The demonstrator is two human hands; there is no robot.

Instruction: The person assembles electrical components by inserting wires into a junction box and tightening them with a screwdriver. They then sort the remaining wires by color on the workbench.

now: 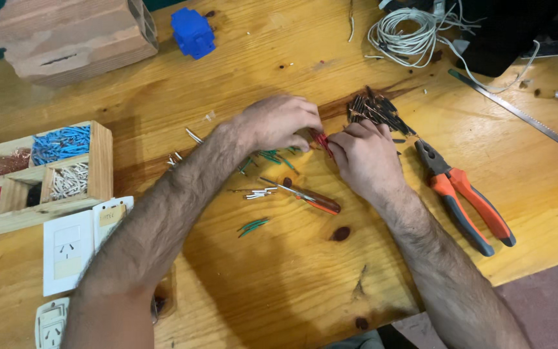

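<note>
My left hand and my right hand meet at the middle of a wooden table. Together they pinch a short red wire piece between the fingertips. Just beyond my right hand lies a bundle of dark wire pieces. Green wire pieces are scattered under my left hand, with more green wire pieces nearer to me. A small screwdriver with an orange handle lies below the hands.
Orange-handled pliers lie right of my right hand. A wooden compartment box with blue, red, copper and white wire bits stands left, wall sockets beside it. A brick, blue block, white cable coil and saw blade sit behind.
</note>
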